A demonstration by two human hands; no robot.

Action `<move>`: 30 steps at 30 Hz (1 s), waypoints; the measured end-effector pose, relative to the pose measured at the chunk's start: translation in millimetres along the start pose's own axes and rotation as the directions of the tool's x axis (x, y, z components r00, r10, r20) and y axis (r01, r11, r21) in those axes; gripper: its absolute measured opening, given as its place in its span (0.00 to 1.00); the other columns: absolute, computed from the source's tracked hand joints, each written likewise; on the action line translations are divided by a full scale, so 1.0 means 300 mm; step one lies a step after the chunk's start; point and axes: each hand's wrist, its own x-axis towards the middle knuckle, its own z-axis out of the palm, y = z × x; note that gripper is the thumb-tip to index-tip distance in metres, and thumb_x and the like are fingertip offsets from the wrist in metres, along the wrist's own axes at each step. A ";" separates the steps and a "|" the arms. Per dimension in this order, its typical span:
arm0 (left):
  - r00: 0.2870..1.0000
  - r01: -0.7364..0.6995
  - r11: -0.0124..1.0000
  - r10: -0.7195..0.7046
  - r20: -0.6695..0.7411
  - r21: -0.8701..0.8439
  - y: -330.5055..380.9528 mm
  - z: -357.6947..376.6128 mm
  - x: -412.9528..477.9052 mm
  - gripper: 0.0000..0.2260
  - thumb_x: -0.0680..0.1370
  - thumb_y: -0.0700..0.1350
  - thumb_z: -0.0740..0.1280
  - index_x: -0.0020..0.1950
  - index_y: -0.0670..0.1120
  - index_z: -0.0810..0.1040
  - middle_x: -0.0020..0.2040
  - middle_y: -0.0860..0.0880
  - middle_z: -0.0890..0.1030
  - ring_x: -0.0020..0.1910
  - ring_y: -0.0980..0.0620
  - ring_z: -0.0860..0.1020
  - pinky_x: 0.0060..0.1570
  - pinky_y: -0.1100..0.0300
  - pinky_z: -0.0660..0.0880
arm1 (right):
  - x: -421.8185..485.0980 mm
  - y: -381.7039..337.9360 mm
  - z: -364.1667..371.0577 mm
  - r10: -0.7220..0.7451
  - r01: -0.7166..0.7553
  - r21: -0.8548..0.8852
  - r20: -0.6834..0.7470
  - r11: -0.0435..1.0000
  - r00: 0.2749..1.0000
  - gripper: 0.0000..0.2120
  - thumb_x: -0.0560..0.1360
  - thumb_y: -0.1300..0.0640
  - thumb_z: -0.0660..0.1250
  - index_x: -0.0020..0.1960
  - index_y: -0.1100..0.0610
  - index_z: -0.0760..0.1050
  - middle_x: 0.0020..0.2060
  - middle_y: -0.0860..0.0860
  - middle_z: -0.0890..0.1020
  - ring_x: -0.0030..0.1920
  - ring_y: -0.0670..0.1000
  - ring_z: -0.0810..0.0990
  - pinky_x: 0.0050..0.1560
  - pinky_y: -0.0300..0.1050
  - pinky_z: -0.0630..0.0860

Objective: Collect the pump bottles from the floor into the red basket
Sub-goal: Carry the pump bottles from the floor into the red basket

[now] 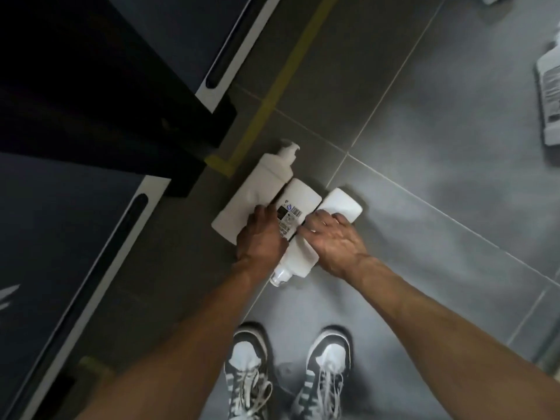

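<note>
Hands (left hand (261,240), right hand (333,241)) atop blurred pump bottles (303,195), fingertips hidden, grip perhaps loose, untellable.

A floor (424,207) of large grey tiles is seen, crossed by pale grout lines (391,83). A strip of yellow tape (291,65) is laid on it, running from the top edge down toward the middle, where a short crosspiece (219,165) of the same tape is stuck. Dark furniture (91,86) is stood along the left side. Two white-edged panels, each cut with a long dark slot, are set on it, one at the top (239,47) and one lower left (121,241). Two grey and white laced sneakers (247,371) are planted side by side at the bottom edge.
</note>
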 end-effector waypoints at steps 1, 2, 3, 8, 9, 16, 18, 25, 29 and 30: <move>1.000 0.004 1.000 -0.004 -0.002 0.009 0.003 0.006 0.005 0.33 0.78 0.51 0.70 0.79 0.47 0.58 0.69 0.45 0.66 0.66 0.45 0.70 0.57 0.50 0.73 | 0.006 0.009 0.021 -0.010 0.010 -0.029 -0.012 1.000 1.000 0.33 0.64 0.54 0.78 0.68 0.50 0.74 0.64 0.52 0.75 0.67 0.58 0.71 0.67 0.58 0.68; 1.000 0.008 1.000 -0.008 -0.001 0.014 0.006 0.013 0.009 0.34 0.78 0.51 0.69 0.79 0.46 0.57 0.69 0.45 0.66 0.66 0.45 0.70 0.57 0.51 0.73 | 0.009 0.016 0.036 -0.017 0.017 -0.063 -0.003 0.998 1.000 0.34 0.63 0.54 0.79 0.68 0.50 0.74 0.65 0.51 0.75 0.68 0.59 0.70 0.69 0.60 0.65; 1.000 0.014 1.000 -0.014 -0.001 0.012 0.010 0.021 0.011 0.35 0.78 0.52 0.69 0.79 0.46 0.56 0.70 0.45 0.65 0.66 0.45 0.71 0.57 0.51 0.74 | 0.009 0.021 0.048 -0.028 0.029 -0.104 0.014 0.994 1.000 0.35 0.65 0.54 0.77 0.70 0.49 0.71 0.68 0.52 0.73 0.69 0.60 0.68 0.72 0.62 0.61; 0.999 0.005 0.999 -0.003 -0.054 0.037 0.014 0.096 0.024 0.41 0.77 0.53 0.70 0.81 0.42 0.50 0.73 0.42 0.63 0.68 0.44 0.71 0.61 0.52 0.73 | -0.021 0.064 0.105 -0.036 0.051 -0.215 0.071 0.975 0.997 0.32 0.73 0.57 0.70 0.74 0.49 0.63 0.68 0.55 0.69 0.68 0.61 0.67 0.73 0.63 0.59; 0.998 -0.001 0.999 0.004 -0.063 0.044 0.013 0.112 0.029 0.43 0.77 0.54 0.70 0.81 0.41 0.48 0.74 0.41 0.63 0.70 0.43 0.69 0.64 0.51 0.71 | -0.033 0.068 0.123 -0.033 0.050 -0.196 0.090 0.979 0.995 0.32 0.73 0.57 0.69 0.74 0.50 0.63 0.68 0.55 0.69 0.68 0.60 0.68 0.72 0.63 0.60; 0.994 0.056 0.998 -0.058 -0.095 -0.021 0.021 0.174 0.079 0.49 0.71 0.57 0.76 0.81 0.43 0.50 0.73 0.41 0.67 0.69 0.40 0.70 0.64 0.46 0.70 | -0.092 0.090 0.251 -0.017 0.021 -0.075 0.058 0.997 0.998 0.34 0.60 0.61 0.75 0.65 0.55 0.73 0.55 0.55 0.78 0.53 0.60 0.78 0.57 0.60 0.74; 0.994 0.059 0.998 -0.059 -0.090 -0.001 0.027 0.167 0.080 0.48 0.71 0.58 0.75 0.80 0.44 0.52 0.72 0.42 0.68 0.68 0.41 0.71 0.62 0.47 0.71 | -0.121 0.091 0.261 -0.006 0.007 -0.023 0.020 1.000 1.000 0.34 0.57 0.61 0.75 0.64 0.55 0.74 0.53 0.53 0.79 0.50 0.59 0.79 0.55 0.59 0.74; 0.996 0.092 0.987 -0.093 0.001 -0.133 -0.002 0.044 -0.049 0.46 0.65 0.57 0.79 0.76 0.49 0.59 0.67 0.45 0.73 0.63 0.40 0.76 0.59 0.47 0.75 | -0.373 0.007 0.245 0.180 -0.178 0.206 0.009 0.962 0.984 0.37 0.51 0.49 0.77 0.60 0.51 0.75 0.49 0.49 0.80 0.48 0.56 0.80 0.51 0.54 0.76; 0.994 0.100 0.992 -0.097 0.043 -0.081 0.010 -0.107 -0.231 0.42 0.65 0.60 0.78 0.71 0.50 0.62 0.64 0.46 0.74 0.59 0.40 0.79 0.56 0.47 0.77 | -0.589 -0.102 0.189 0.345 -0.353 0.295 0.083 0.888 0.935 0.38 0.49 0.47 0.79 0.58 0.50 0.74 0.48 0.48 0.81 0.45 0.55 0.82 0.45 0.53 0.78; 0.994 0.096 0.994 -0.093 0.055 -0.059 0.017 -0.154 -0.275 0.41 0.65 0.61 0.77 0.71 0.50 0.61 0.64 0.47 0.74 0.59 0.40 0.79 0.56 0.48 0.76 | -0.641 -0.132 0.159 0.385 -0.404 0.326 0.123 0.855 0.915 0.40 0.46 0.47 0.79 0.57 0.51 0.75 0.46 0.48 0.81 0.43 0.55 0.83 0.41 0.52 0.78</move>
